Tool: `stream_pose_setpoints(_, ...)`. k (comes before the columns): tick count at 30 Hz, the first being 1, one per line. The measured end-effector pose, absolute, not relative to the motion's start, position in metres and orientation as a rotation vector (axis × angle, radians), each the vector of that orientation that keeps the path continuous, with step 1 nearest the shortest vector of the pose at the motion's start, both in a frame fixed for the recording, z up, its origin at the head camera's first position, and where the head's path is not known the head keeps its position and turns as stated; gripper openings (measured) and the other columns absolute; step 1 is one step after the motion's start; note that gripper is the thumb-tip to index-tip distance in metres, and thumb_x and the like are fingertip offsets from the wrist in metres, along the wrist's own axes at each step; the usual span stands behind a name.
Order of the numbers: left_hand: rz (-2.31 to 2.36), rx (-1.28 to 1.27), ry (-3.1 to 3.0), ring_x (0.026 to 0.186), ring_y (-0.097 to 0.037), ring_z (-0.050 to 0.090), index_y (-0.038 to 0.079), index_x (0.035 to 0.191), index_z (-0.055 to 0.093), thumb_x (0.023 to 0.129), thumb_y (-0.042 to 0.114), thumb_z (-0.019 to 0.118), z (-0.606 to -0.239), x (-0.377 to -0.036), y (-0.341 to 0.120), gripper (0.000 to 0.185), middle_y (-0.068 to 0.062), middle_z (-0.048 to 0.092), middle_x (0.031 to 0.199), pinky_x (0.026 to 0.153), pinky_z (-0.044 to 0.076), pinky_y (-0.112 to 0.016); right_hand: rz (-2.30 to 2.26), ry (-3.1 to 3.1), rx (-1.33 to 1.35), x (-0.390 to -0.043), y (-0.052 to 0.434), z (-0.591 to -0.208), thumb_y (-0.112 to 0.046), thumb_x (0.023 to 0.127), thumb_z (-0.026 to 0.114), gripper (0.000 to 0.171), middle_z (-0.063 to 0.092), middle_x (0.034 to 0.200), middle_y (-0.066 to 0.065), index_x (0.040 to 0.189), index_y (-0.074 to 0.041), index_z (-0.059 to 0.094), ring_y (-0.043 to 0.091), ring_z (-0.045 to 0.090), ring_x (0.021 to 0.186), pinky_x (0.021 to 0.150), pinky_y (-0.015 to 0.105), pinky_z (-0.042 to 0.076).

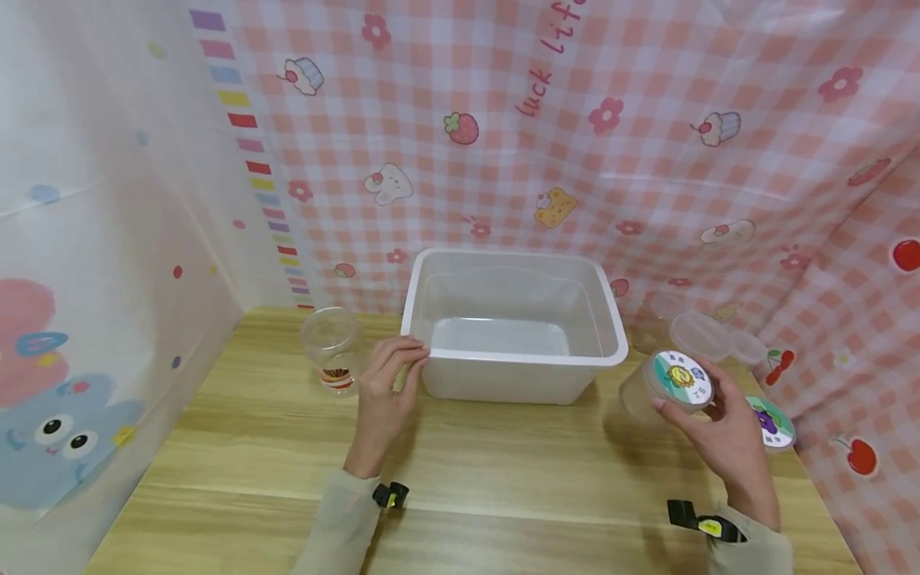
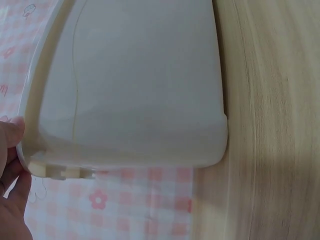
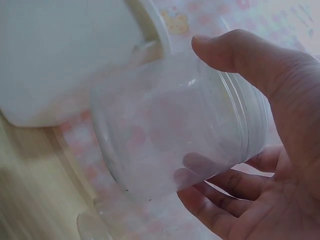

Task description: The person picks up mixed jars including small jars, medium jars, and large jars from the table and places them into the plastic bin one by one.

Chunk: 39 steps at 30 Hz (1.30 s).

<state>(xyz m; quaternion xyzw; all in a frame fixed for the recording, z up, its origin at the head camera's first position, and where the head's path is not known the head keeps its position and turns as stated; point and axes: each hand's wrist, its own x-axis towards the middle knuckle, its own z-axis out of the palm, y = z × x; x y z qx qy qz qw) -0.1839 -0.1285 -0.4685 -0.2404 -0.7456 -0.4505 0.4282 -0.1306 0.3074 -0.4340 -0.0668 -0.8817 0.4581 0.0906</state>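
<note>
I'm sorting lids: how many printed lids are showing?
2: yellow-pictured lid on the jar in the right hand; purple-pictured lid beside that hand. More may be hidden.

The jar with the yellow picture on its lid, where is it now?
In the head view, the jar is in the right hand, to the right of the white bin.

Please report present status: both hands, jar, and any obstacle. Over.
Left hand holds white bin at corner. Right hand grips lidded jar. Nothing visible between jar and bin.
</note>
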Motion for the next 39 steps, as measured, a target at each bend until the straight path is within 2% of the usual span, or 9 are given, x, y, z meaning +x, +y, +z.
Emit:
stream_pose_setpoints(4,-1.137,-0.582,-1.880,0.107,-0.037,0.066,0.000,0.096,0.076,0.086,-0.008,0.076,-0.470,-0.185,-0.128,0.013,-0.015,0.073,0.104,0.107,0.051,-0.027,1.345,-2.591,-0.153,-0.131,0.302,-0.429,-0.030,0.085,0.085,0.088,0.056,0.136,-0.010,0.158,-0.021,0.037,-0.008,0.050,0.110,0.084,0.003,0.042)
stream_pose_setpoints(16,-1.155,-0.535,-1.956,0.110,-0.032,0.065,0.002,0.096,0.076,0.089,-0.002,0.075,-0.466,-0.180,-0.128,0.008,-0.013,0.073,0.106,0.109,0.049,-0.025,1.245,-2.630,-0.110,-0.134,0.291,-0.408,-0.034,0.083,0.087,0.093,0.055,0.139,0.003,0.159,-0.022,0.034,-0.010,0.045,0.111,0.086,0.001,0.037)
stream_pose_setpoints(22,-1.164,-0.530,-1.950,0.111,-0.032,0.064,0.002,0.097,0.076,0.089,-0.003,0.076,-0.466,-0.181,-0.128,0.009,-0.014,0.073,0.105,0.109,0.049,-0.024,1.224,-2.593,-0.050,-0.133,0.287,-0.398,-0.029,0.081,0.089,0.092,0.057,0.133,-0.005,0.157,-0.021,0.038,-0.010,0.047,0.112,0.087,0.003,0.037)
stream_pose_setpoints(30,-1.168,-0.526,-1.952,0.110,-0.032,0.065,0.001,0.096,0.076,0.089,-0.002,0.076,-0.466,-0.180,-0.129,0.008,-0.015,0.073,0.105,0.109,0.049,-0.025,1.147,-2.582,0.019,-0.136,0.285,-0.383,-0.027,0.079,0.090,0.093,0.054,0.143,0.008,0.157,-0.034,0.039,-0.011,0.046,0.112,0.090,0.004,0.037)
stream_pose_setpoints(37,-1.172,-0.518,-1.956,0.110,-0.032,0.065,0.002,0.096,0.076,0.089,-0.002,0.076,-0.466,-0.181,-0.128,0.008,-0.014,0.073,0.105,0.109,0.049,-0.026,0.989,-2.525,0.083,-0.143,0.280,-0.366,-0.025,0.070,0.096,0.098,0.061,0.134,0.010,0.154,-0.023,0.045,-0.015,0.045,0.104,0.086,-0.001,0.035)
stream_pose_setpoints(39,-1.173,-0.518,-1.958,0.111,-0.032,0.065,0.002,0.096,0.076,0.089,-0.002,0.076,-0.466,-0.181,-0.128,0.008,-0.013,0.073,0.105,0.109,0.049,-0.026,0.964,-2.511,0.092,-0.144,0.277,-0.361,-0.026,0.069,0.096,0.098,0.062,0.131,0.009,0.154,-0.024,0.046,-0.017,0.045,0.101,0.084,0.000,0.034)
